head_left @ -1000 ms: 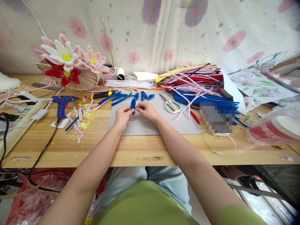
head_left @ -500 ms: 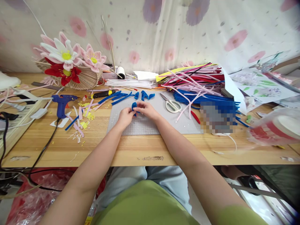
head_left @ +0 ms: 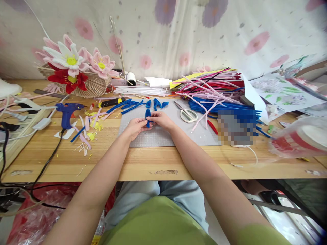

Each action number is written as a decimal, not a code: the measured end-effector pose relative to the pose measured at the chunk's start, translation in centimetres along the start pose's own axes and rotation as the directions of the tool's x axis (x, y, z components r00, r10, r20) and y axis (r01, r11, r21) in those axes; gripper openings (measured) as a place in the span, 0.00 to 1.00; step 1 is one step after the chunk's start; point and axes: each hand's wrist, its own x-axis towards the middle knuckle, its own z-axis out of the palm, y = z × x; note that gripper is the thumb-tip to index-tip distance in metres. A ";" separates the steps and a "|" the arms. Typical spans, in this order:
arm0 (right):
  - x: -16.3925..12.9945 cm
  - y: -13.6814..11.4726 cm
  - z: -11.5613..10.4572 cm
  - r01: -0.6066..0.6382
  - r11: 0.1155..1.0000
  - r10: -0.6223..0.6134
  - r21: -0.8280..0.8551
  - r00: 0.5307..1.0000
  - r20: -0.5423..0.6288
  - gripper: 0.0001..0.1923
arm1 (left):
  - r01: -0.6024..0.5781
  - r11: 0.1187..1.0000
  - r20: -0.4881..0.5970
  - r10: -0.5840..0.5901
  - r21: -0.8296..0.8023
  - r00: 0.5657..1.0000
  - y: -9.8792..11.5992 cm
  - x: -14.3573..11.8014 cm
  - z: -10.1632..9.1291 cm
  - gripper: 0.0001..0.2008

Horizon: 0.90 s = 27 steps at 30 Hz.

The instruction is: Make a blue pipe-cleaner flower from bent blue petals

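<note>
Blue fuzzy piece pinched between two hands over gray mat

Left hand: grip clamped on lower part of the piece. Right hand: grip clamped too, fingertips on its right side. Piece is roughly upright, above left half of mat — contact with mat, cannot tell. Small bent blue pieces lie just beyond the hands, on far edge of mat. Scissors to the right, blades pointing far left; blue stems farther right. Left side of bench: blue glue gun.
</note>
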 end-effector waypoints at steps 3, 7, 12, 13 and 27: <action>0.4 0.2 0.1 0.073 0.992 -0.082 -0.106 0.993 -0.087 0.15 | 0.025 0.999 -0.011 -0.025 -0.022 1.000 0.0 0.1 0.0 0.06; 0.9 0.6 0.2 0.157 0.955 -0.200 -0.251 0.967 -0.156 0.10 | 0.056 0.995 0.003 -0.056 -0.077 0.998 0.2 0.1 0.2 0.07; 0.8 0.7 0.2 0.142 0.962 -0.163 -0.233 0.984 -0.072 0.10 | -0.036 0.999 -0.167 0.034 -0.009 0.985 -0.1 0.3 1.1 0.09; 0.8 0.7 0.1 0.137 0.965 -0.155 -0.222 0.986 -0.065 0.10 | -0.051 0.999 -0.190 0.053 0.015 0.980 -0.2 0.3 1.3 0.10; 0.8 0.8 0.4 0.115 0.993 -0.111 0.021 0.986 -0.121 0.17 | -0.023 1.000 -0.184 0.026 0.014 0.983 0.1 0.6 1.1 0.08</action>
